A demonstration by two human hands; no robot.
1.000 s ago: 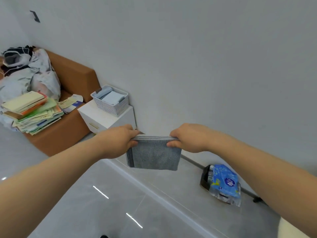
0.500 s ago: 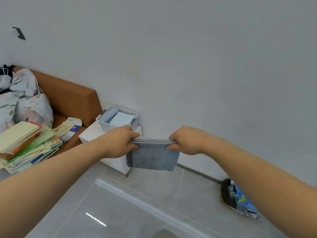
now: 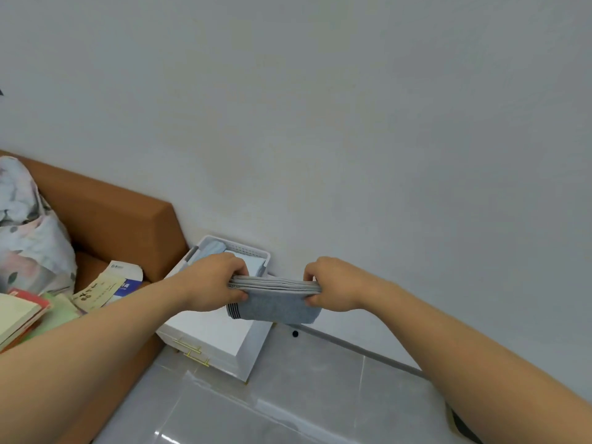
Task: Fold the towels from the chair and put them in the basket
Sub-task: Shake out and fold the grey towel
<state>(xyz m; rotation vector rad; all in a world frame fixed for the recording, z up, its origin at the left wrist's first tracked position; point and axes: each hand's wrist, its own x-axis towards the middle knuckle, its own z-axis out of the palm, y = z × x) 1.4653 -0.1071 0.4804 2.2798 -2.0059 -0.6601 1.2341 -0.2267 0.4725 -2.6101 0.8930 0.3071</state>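
— So, nearest to us, what do we have in hand?

— We hold a folded grey towel (image 3: 275,307) stretched between both fists: our left hand (image 3: 213,283) is clenched on its left end, our right hand (image 3: 333,285) on its right end, and it hangs in the air in front of the white basket (image 3: 256,251).

— How does the towel look?

— Compact. We see several stacked layers along the top fold, a soft nap, and dark stripes at the left edge. The lower flap droops a little.

— What could go wrong from here, in our judgement?

— If we let go of one end too early, the layers may slide apart and the fold opens. The basket already holds pale blue folded towels (image 3: 234,257), so ours could catch on the rim and land crooked.

— And beyond that?

— The basket sits on a white nightstand (image 3: 221,334) against the wall, beside the brown headboard (image 3: 105,216).
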